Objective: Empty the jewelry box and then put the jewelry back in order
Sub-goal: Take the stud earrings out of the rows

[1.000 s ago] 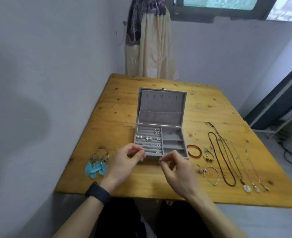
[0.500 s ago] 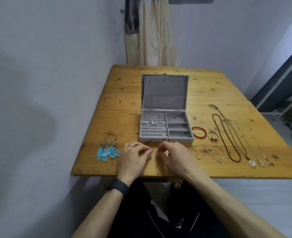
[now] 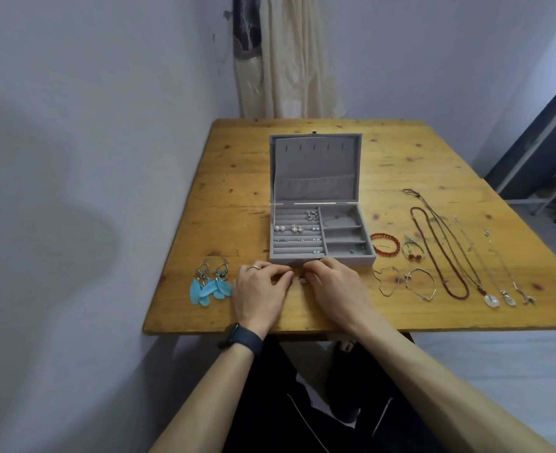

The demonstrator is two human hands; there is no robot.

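The left hand point(image 3: 259, 289) and right hand point(image 3: 335, 286) have sunk from before the open jewelry box point(image 3: 316, 178) onto the table point(image 3: 234, 197), fingers curled about a small silver piece point(image 3: 302, 280), whether pinching it I cannot tell, so the emptying looks unfinished, with studs point(image 3: 296, 228) left in the box.

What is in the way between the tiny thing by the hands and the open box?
Nothing visible. The tiny piece is between the left hand and the right hand, just in front of the jewelry box, whose lid stands open. Only the box's own low front wall lies between.
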